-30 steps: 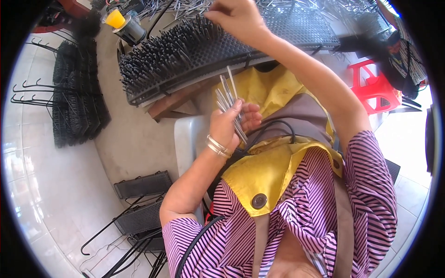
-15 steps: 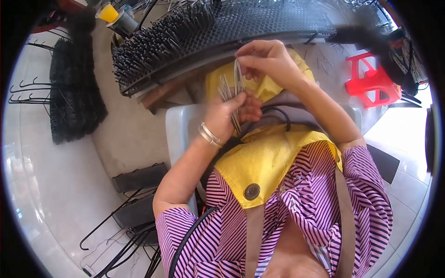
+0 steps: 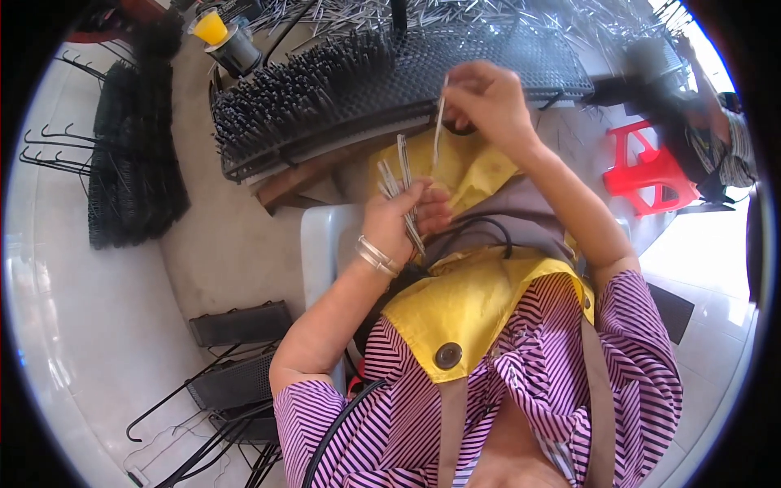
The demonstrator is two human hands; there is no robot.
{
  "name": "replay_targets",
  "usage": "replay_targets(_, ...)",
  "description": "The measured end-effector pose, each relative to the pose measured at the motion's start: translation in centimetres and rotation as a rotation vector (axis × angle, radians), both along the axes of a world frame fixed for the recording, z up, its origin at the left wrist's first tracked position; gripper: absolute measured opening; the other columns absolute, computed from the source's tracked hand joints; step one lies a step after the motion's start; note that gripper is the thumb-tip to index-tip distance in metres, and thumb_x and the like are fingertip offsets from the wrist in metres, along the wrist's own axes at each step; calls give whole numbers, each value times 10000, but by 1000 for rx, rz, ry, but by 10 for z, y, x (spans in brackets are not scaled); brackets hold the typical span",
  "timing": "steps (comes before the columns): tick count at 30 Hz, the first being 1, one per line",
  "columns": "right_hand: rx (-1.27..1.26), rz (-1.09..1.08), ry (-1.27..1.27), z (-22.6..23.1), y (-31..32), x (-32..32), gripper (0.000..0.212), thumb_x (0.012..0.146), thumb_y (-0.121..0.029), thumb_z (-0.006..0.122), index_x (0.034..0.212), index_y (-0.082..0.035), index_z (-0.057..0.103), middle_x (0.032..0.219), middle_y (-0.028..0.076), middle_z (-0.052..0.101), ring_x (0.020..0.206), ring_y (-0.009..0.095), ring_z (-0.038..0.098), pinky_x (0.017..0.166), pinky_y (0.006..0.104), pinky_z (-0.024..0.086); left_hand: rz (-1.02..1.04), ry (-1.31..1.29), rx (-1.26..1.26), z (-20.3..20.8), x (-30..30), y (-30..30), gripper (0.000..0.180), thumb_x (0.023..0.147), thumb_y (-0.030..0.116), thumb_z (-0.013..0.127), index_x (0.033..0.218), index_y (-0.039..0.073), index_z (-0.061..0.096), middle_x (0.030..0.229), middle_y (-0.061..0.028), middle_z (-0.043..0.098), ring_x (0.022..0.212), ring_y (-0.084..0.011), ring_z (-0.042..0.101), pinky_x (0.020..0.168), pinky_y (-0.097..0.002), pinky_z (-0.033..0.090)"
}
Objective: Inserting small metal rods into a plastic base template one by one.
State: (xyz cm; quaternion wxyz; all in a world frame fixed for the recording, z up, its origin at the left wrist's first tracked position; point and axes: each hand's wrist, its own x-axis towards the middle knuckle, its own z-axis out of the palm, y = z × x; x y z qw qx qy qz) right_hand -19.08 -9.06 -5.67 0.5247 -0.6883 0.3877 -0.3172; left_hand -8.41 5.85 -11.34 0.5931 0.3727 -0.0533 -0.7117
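My left hand (image 3: 400,218) is closed round a small bundle of thin metal rods (image 3: 389,180), held over my lap with the ends sticking up past the thumb. Higher and to the right, my right hand (image 3: 495,102) pinches one thin pale metal rod (image 3: 439,126) by its upper end. That rod hangs apart from most of the bundle, its lower end near my left fingers. Just beyond both hands is a long black perforated rack (image 3: 488,69). Many dark thin rods (image 3: 285,114) stand upright in its left part.
Loose metal rods (image 3: 480,15) lie scattered behind the rack. A cup of yellow liquid (image 3: 211,29) tops a metal can (image 3: 236,53) at far left. Black racks with hooks (image 3: 130,163) stand left. On the right are a red stool (image 3: 655,175) and another person's arm (image 3: 709,93).
My right hand has drawn away from the bundle, up and to the right, with one rod now apart from the others. The view has shifted slightly, showing more behind the rack.
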Motion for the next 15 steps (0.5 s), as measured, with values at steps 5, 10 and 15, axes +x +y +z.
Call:
replay_targets(5, -277, -122, -149, 6, -33, 29, 234, 769, -26, 588, 972, 52, 501, 687, 100, 610, 575, 131, 591, 511, 222, 485, 27, 46, 37, -1, 0, -2, 221, 845, 119, 483, 1002, -36, 472, 857, -188, 579, 694, -260, 605, 605, -339, 531)
replay_targets(10, -538, -234, -221, 4, -47, 60, 120, 740, -30, 588, 825, 5, 510, 630, 135, 585, 534, 177, 584, 490, 273, 438, -4, 2, 38, 0, 1, -2, 247, 860, 135, 469, 1042, -33, 469, 905, -186, 575, 755, -259, 605, 667, -353, 525)
replay_targets(15, -639, -172, -106, -4, -46, 72, 149, 752, -20, 585, 868, -8, 491, 626, 125, 584, 535, 146, 582, 470, 260, 427, 2, 38, 27, 0, 2, 1, 254, 856, 136, 477, 1046, -33, 467, 907, -188, 575, 754, -261, 605, 664, -353, 526)
